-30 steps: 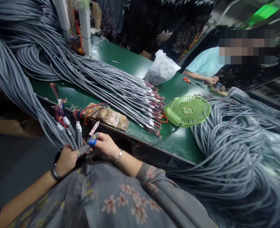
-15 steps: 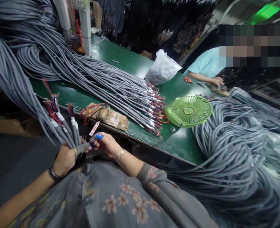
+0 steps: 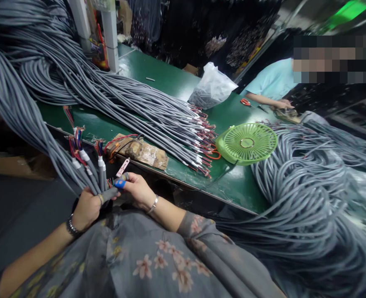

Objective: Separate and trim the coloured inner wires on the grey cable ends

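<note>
Work apparently on wires (image 3: pixel 109 181), with cables (image 3: pixel 102 178) gripped in left hand (image 3: pixel 87 209) and right hand (image 3: pixel 140 193) pinched, contents hidden, likely needing steadiness next.

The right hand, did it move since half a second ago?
Yes: judged against the brown board, the right hand moved slightly left, toward the left hand.

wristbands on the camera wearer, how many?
2: a dark wristband just behind the left hand, and a silver wristband just behind the right hand. The sleeves could hide more.
</note>
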`<state>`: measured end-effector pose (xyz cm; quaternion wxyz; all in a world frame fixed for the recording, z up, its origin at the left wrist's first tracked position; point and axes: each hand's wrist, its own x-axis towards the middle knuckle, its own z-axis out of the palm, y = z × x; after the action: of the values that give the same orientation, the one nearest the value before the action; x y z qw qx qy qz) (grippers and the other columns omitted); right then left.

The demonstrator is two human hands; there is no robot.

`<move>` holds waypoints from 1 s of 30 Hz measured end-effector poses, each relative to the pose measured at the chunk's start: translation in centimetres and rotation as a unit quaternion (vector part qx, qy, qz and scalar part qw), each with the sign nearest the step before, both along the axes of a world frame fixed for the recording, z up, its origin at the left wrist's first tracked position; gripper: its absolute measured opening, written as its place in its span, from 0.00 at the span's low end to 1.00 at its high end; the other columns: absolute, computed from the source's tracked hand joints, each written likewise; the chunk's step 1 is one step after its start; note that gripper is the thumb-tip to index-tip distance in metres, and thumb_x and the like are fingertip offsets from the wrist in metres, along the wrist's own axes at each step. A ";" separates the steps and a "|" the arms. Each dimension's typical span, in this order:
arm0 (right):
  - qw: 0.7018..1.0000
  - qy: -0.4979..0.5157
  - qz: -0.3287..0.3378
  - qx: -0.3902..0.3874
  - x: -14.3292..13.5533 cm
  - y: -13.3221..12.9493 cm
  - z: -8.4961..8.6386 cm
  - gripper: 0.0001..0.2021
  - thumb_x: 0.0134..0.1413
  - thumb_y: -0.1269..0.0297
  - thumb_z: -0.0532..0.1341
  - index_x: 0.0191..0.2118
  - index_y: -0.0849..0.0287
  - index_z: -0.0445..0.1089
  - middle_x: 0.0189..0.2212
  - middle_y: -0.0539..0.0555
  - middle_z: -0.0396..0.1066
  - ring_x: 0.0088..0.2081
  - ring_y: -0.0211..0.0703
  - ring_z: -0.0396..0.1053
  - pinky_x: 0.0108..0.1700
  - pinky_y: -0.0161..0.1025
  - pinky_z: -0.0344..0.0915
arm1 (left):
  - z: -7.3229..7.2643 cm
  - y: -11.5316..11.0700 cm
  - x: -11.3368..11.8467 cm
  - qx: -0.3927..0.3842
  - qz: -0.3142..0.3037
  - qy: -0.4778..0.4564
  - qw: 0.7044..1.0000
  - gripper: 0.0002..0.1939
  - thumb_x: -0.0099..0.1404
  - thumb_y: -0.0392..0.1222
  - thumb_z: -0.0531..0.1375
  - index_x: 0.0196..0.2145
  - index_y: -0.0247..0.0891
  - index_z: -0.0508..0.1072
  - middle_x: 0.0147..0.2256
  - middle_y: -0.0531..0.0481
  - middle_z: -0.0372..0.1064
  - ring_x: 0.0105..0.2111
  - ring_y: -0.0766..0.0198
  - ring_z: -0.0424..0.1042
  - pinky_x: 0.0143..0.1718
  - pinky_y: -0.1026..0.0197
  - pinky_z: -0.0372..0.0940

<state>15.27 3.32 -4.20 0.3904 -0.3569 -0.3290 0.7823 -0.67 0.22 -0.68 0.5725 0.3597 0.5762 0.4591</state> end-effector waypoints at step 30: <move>0.996 0.015 -0.076 -0.048 -1.2 4.4 0.1 0.34 0.61 0.25 0.71 0.30 0.56 0.74 0.25 0.50 0.71 0.27 0.39 0.66 0.31 0.35 0.66 | 0.8 1.2 1.2 0.008 0.011 -0.024 1.000 0.14 0.39 0.48 0.81 0.19 0.43 0.81 0.22 0.47 0.83 0.24 0.53 0.82 0.28 0.57 0.78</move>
<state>14.02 7.77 -4.08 0.4362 -0.3876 -0.2574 0.7702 0.52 1.39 0.10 0.5779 0.3470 0.5625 0.4787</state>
